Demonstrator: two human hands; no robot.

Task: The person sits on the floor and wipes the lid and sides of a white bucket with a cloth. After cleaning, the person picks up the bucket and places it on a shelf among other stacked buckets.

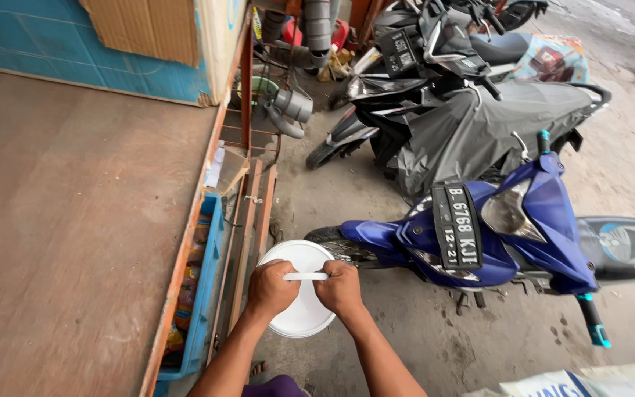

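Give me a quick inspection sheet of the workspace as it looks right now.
Surface: brown tabletop on the left; concrete floor below.
Job's things: round white lid; thin white strip across it.
Clutter: blue crate of goods, grey pipe fittings.
Hands: left hand and right hand both closed on the strip.
Cables: nothing seen.
Surroundings: blue motorbike, covered motorbike, cardboard box.

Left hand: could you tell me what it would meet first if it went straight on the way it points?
Probably the right hand: the left hand points inward along the white strip above the white lid.
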